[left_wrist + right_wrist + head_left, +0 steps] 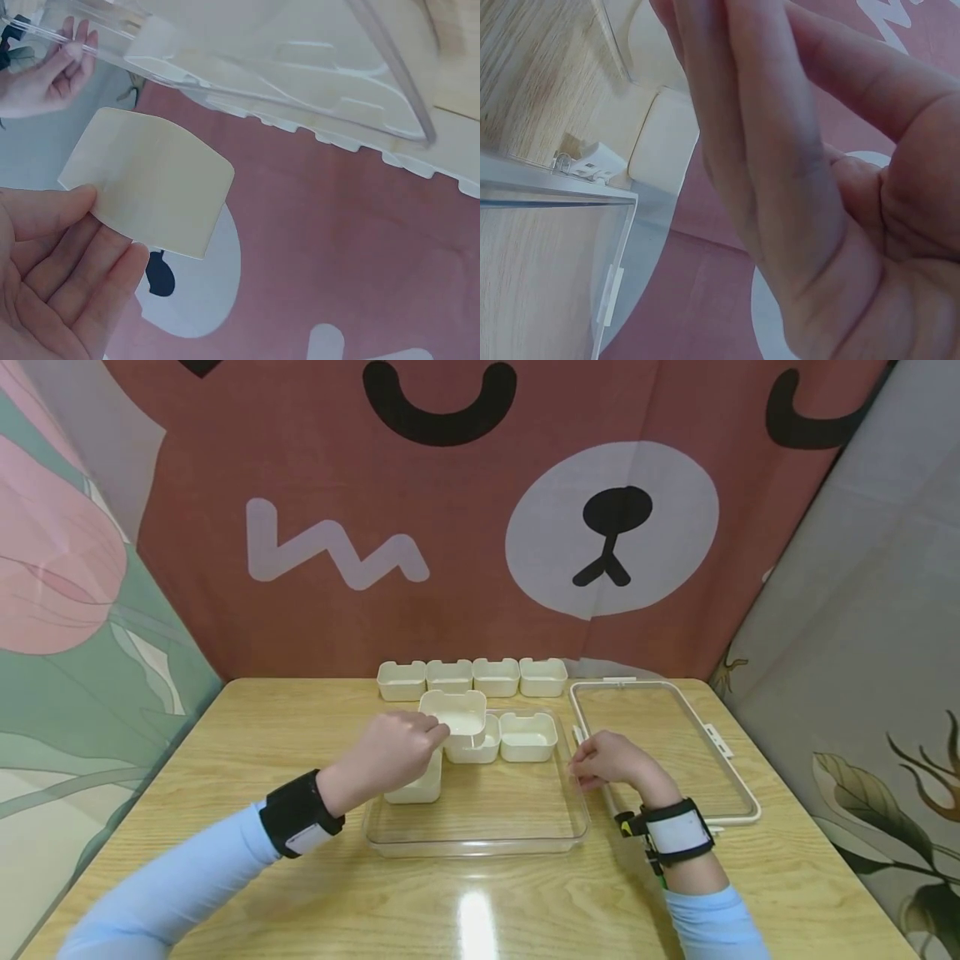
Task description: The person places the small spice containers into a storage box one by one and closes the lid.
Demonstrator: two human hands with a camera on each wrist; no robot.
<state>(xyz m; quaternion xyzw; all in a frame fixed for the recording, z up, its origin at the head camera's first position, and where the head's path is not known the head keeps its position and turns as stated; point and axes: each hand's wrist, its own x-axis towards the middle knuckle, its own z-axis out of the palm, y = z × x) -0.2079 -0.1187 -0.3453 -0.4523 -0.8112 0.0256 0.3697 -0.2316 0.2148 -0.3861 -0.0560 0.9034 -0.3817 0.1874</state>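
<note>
My left hand pinches a small cream plastic box by its edge, thumb on one side and fingers on the other. The left wrist view shows the held box from its smooth outer side. Below it lies a clear shallow tray, with one cream box at its left and two at its back, the right one fully visible and the middle one partly hidden by the held box. My right hand is at the tray's right rim, fingers loosely extended; whether they touch it I cannot tell.
Several matching cream boxes stand in a row along the table's back edge. A clear lid with a white frame and clips lies on the wooden table to the right. A printed curtain hangs behind.
</note>
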